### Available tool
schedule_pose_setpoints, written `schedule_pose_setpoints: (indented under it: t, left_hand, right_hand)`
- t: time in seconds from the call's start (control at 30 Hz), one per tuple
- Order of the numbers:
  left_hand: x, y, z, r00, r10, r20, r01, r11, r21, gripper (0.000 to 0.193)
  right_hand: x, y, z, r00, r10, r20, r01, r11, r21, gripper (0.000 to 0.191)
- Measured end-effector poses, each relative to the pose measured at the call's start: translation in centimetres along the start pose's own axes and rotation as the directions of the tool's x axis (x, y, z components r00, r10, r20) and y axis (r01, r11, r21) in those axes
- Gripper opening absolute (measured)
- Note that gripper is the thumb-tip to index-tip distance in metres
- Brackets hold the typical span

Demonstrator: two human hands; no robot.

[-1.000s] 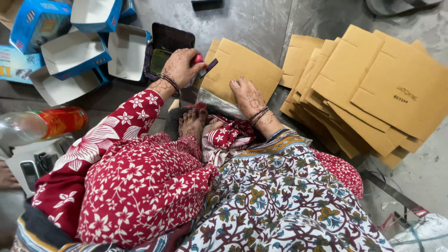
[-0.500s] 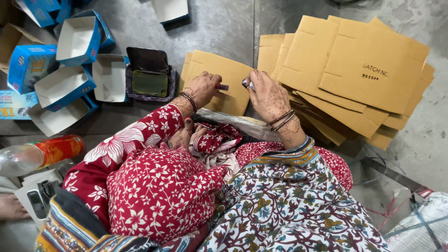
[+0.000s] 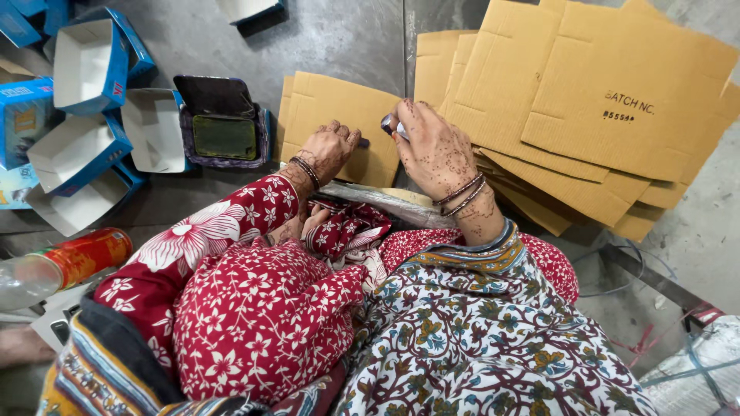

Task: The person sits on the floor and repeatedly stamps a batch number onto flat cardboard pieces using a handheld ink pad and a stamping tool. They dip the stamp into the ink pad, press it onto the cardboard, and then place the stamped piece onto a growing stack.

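The right hand (image 3: 435, 146) closes its grip on a small stamp (image 3: 391, 125), just right of the flat cardboard sheet (image 3: 339, 115) at upper centre; the left hand (image 3: 327, 150) presses there, holding nothing.

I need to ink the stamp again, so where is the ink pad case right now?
In the head view the open ink pad case lies on the floor left of the left hand, between a blue-and-white box and the flat cardboard sheet.

A flat tan cardboard sheet (image 3: 339, 115) is lying on the floor; a small stamp (image 3: 391, 125) is tilting over its right edge.
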State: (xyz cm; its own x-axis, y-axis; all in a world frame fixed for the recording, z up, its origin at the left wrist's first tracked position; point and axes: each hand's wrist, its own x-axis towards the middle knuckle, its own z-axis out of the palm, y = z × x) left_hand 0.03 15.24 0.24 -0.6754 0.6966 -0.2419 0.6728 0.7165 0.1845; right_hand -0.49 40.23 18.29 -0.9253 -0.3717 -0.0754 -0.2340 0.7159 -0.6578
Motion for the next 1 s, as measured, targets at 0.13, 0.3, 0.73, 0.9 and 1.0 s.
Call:
schedule_pose_setpoints:
  t: [0.13,0.3,0.73,0.9,1.0]
  left_hand:
    - [1.3,-1.0,-0.4,1.000,-0.016,-0.019,0.015,0.998,-0.063,0.026]
    - [0.3,-5.0,-2.0,0.851,-0.491,-0.185,0.292,0.737,-0.610,0.042]
    - [-3.2,-6.7,0.3,0.589,-0.803,0.086,0.567,0.335,-0.752,0.048]
    - [-3.1,-6.7,-0.1,0.580,-0.811,0.076,0.571,0.339,-0.748,0.048]
    - [-3.1,-6.7,-0.3,0.575,-0.816,0.057,0.563,0.344,-0.752,0.047]
  right_hand:
    - [0.2,1.3,2.3,0.990,0.078,0.115,-0.082,0.996,0.026,0.020]
    - [0.2,4.1,6.9,0.965,0.106,0.239,-0.155,0.969,0.194,0.023]
    - [1.5,5.9,12.2,0.910,0.389,0.144,-0.377,0.630,0.679,0.018]
    - [1.7,5.6,12.0,0.931,0.349,0.109,-0.312,0.602,0.735,0.018]
    - [1.9,5.6,11.9,0.935,0.342,0.094,-0.296,0.608,0.737,0.018]
